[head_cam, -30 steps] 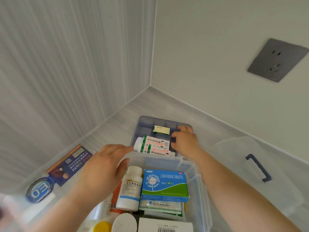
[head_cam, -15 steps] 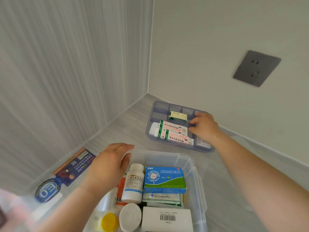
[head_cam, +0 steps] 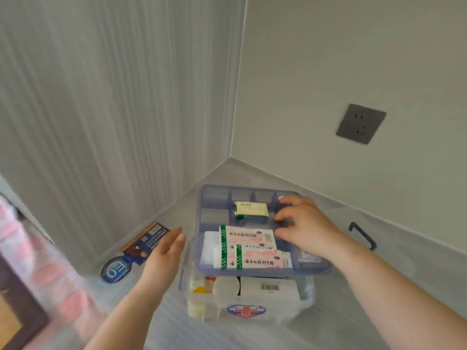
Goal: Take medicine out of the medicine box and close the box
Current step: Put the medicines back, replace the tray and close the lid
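The clear medicine box (head_cam: 252, 311), marked with a red cross, stands on the grey surface in the corner. A blue divided tray (head_cam: 199, 223) lies over its open top. The tray holds a small green and yellow packet (head_cam: 251, 209) and white plaster boxes (head_cam: 250, 239) with green stripes. My right hand (head_cam: 308, 228) grips the tray by its right-hand dividers. My left hand (head_cam: 164, 256) is open, palm turned toward the tray's left edge and just short of it. Under the tray I see white bottles and a barcoded box (head_cam: 269, 287).
The clear lid with its dark handle (head_cam: 362, 236) lies to the right of the box. A blue card (head_cam: 146, 242) and a round sticker (head_cam: 115, 270) lie to the left by the wall. A blurred pink object (head_cam: 38, 261) fills the left edge. A grey socket (head_cam: 360, 123) is on the right wall.
My right hand has brought the blue tray from the surface behind the box to on top of it, covering the medicines. My left hand has left the box and opened beside the tray.
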Motion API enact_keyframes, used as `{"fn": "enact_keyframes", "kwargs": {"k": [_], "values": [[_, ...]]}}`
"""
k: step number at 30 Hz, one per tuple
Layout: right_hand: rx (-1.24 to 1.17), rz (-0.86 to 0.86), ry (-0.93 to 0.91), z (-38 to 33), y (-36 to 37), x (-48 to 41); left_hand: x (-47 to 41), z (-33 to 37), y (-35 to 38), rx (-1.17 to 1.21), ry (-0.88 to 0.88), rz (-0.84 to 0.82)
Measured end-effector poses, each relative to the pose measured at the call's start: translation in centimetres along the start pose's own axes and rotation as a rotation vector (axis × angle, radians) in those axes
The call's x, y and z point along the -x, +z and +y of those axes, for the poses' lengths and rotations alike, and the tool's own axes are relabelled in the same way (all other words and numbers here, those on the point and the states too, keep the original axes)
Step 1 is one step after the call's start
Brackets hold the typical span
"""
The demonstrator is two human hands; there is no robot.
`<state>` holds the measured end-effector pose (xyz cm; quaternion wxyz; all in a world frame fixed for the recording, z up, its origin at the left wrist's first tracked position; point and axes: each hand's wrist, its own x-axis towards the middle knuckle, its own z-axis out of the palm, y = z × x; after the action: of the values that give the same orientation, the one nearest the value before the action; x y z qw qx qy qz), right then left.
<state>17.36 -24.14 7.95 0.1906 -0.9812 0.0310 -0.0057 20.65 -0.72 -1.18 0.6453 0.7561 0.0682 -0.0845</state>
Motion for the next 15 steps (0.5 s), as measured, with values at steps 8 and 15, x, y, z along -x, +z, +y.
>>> {"fn": "enact_keyframes", "kwargs": {"k": [8,15], "values": [[0.106,-0.094,0.073,-0.6,3.6,1.3,2.1,-1.1,-0.4,0.052,-0.126,-0.105],[0.146,-0.111,0.124,-0.1,5.3,1.2,2.5,-1.0,-0.1,0.115,-0.148,-0.178]]}}
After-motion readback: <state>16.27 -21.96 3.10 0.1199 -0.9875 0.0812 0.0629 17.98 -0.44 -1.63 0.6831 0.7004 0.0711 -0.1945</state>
